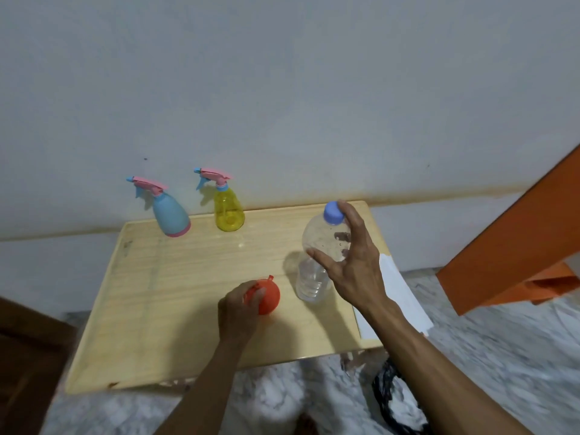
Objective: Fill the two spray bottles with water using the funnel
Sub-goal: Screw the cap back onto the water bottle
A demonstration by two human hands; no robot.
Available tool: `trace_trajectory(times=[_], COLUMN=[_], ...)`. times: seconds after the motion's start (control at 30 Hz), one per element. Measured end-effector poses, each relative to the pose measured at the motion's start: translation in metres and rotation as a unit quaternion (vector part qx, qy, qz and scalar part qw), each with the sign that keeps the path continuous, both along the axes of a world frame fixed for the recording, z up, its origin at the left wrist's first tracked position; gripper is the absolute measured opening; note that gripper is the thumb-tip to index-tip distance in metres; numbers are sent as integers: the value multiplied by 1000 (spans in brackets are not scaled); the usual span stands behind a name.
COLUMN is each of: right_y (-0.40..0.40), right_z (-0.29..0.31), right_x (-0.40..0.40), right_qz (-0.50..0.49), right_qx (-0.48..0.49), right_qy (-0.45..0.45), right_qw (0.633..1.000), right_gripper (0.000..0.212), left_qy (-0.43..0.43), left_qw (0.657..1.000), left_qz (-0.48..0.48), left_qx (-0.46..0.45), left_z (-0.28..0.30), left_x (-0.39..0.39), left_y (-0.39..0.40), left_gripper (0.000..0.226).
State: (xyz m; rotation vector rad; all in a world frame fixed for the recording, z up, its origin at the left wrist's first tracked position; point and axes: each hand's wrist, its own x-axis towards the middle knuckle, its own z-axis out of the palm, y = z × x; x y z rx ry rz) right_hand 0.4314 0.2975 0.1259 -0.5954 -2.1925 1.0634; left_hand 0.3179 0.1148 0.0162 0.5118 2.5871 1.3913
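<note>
A blue spray bottle point(172, 215) and a yellow spray bottle point(228, 208), both with pink-and-blue trigger heads on, stand at the far edge of the wooden table point(163, 296). My left hand point(238, 312) grips an orange funnel point(266, 296) that lies on the table. To its right a clear water bottle point(317, 246) with a blue cap stands upright. My right hand point(348, 262) is spread beside its upper part, fingers near the cap and thumb across the body; whether it touches the bottle I cannot tell.
A white sheet point(398, 296) lies at the table's right edge. An orange wooden structure point(518, 240) slants at the right. A white wall stands right behind the table. Marble floor and a black cord point(389, 400) lie below.
</note>
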Motion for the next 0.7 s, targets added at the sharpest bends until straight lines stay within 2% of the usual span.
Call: trace_trajectory(times=[0.07,0.2,0.33,0.7], right_y=[-7,-8,9,95], right_z=[2,11,27,41], right_x=[5,15,13,-78], right_qz=[-13,-28,-39,-43], right_qx=[6,22,16,42], right_qy=[1,13,18,42], right_qw=[1000,999,999,997], right_gripper=[93,94,96,91], left_qy=[7,13,20,46], left_qw=[1000,999,1000,999], left_qz=[9,17,9,12], left_qx=[15,26,21,12], left_z=[11,24,37,43], left_x=[1,-3,-9,-90], left_y=[-12,-24,-15,95], left_gripper=[32,19,22,23])
